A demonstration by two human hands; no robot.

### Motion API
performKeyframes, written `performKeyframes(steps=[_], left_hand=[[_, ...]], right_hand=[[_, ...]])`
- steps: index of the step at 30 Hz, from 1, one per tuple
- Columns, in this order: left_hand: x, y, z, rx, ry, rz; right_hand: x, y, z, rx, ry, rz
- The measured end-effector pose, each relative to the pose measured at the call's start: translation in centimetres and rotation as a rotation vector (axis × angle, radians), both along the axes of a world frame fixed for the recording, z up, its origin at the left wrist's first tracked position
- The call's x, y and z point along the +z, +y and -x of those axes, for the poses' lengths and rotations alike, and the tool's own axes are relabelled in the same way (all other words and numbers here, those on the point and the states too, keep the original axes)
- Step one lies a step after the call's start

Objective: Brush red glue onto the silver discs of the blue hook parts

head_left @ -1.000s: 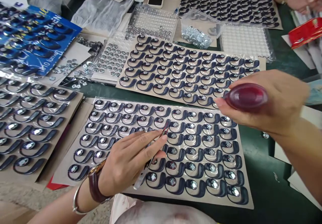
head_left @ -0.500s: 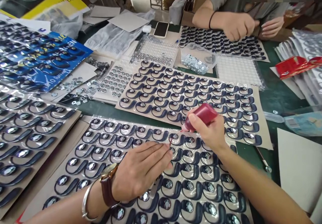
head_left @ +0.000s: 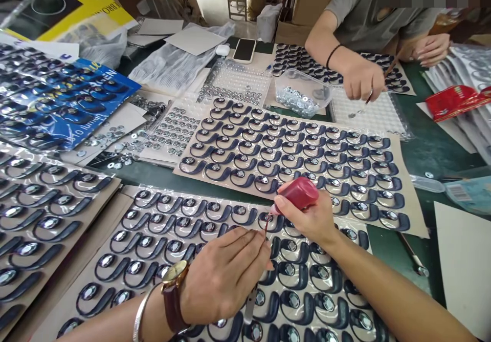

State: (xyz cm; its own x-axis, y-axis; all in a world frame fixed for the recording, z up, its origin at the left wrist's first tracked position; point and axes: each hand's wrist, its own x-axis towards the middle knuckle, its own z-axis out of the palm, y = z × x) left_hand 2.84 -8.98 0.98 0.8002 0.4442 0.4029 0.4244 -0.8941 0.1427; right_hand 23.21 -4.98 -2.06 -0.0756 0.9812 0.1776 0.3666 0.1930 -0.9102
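Note:
My right hand [head_left: 312,216] is closed around a small squeeze bottle [head_left: 301,193] of red liquid. The bottle's nozzle points down and left at a shiny round stone in the top row of the nearest card [head_left: 128,198]. My left hand [head_left: 230,265], with a watch and bangle on its wrist, is closed on what looks like tweezers [head_left: 250,303]. Their thin reddish tip sticks out past the fingertips, close under the nozzle; a flat metal tail shows below the palm. Film covers the card and its rows of dark curved pieces, each with a faceted stone.
A second such card [head_left: 412,209] lies just beyond, another [head_left: 49,239] at left. Farther back are a clear box of small metal discs [head_left: 299,99], a phone [head_left: 244,50] and a bead tray [head_left: 238,81]. Across the table, a co-worker's hand [head_left: 362,78] holds a thin tool.
The bottle's nozzle has come down beside the tool tip over a top-row stone. The co-worker's hand has moved toward the white tray.

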Motion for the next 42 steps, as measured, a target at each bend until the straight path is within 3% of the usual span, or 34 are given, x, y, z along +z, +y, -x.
performKeyframes(steps=[15, 42], left_hand=[[0.03, -0.26, -0.5, 0.005, 0.032, -0.071], [0.22, -0.01, -0.43, 0.011, -0.012, 0.002]], right_hand=[[0.23, 0.12, -0.01, 0.019, -0.145, -0.147], [0.14, 0.23, -0.18, -0.069, -0.176, -0.137]])
